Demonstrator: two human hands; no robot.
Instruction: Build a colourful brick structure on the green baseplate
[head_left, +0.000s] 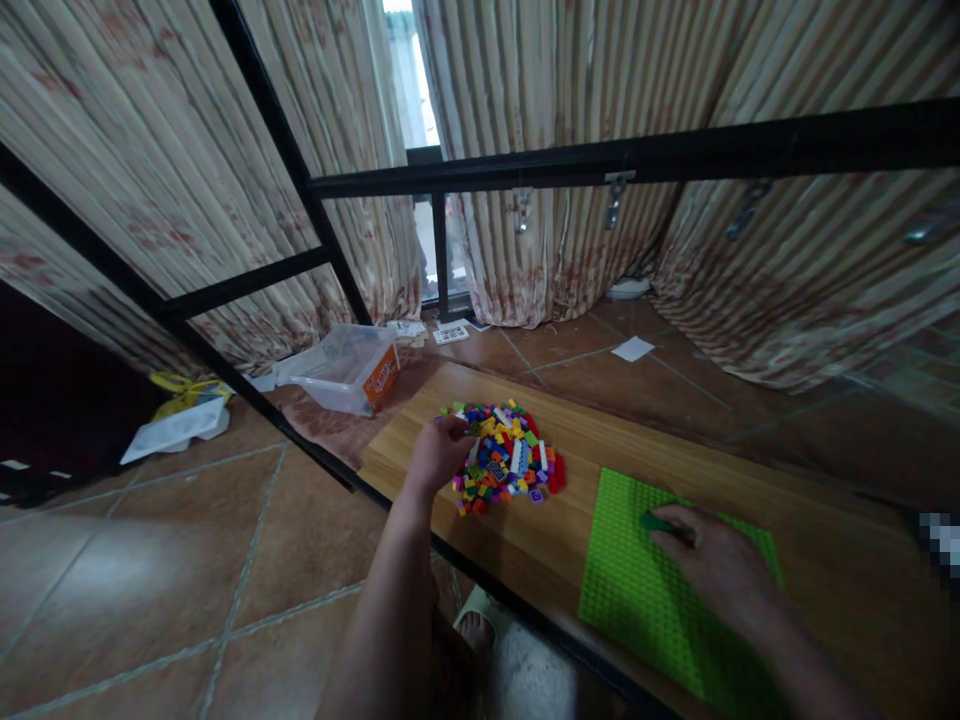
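A heap of multicoloured toy bricks (517,455) is spread over the wooden table (420,440). My left hand (439,455) reaches into the heap's left side, its thumb and fingertips pinched together. What they grip, if anything, is too small to make out. To the right, a bright green studded baseplate (622,570) lies flat on the wood. Over its upper part, my right hand (720,565) pinches a dark green brick (658,522) between thumb and fingers. Whether that brick touches the studs I cannot tell. The hand and forearm cover the plate's right side.
A clear plastic bin (337,370) with an orange label stands on the tiled floor beyond the table. Black metal bars (480,178) cross in front of patterned curtains (570,90). A white paper (632,348) lies on the floor; a foot (478,625) shows below the table.
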